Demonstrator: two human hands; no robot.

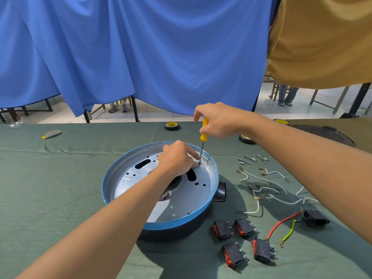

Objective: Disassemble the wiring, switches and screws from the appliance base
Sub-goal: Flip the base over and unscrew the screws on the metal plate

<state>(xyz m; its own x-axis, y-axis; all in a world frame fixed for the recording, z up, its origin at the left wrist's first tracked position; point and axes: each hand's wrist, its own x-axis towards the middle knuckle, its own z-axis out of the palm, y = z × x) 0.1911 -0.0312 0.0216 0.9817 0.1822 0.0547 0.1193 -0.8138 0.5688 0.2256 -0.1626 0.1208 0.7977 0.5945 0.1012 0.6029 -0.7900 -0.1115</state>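
Green cloth table carries the appliance base at centre: round, blue-rimmed, with a perforated sheet-metal plate. Right hand is wrapped round an upright yellow-handled screwdriver, its tip on the plate's far edge. Left hand bunches its fingers at that tip; whether they pinch anything cannot be told. Four black rocker switches, loose insulated wires and small steel screws lie off the base, to its right. Judged late-stage, with at least one fastening left.

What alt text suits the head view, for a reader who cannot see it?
The right hand grips a yellow screwdriver nearly upright, its tip down inside a round appliance base, while the left hand rests by the tip. Four black switches and loose wires lie on the green cloth to the right.
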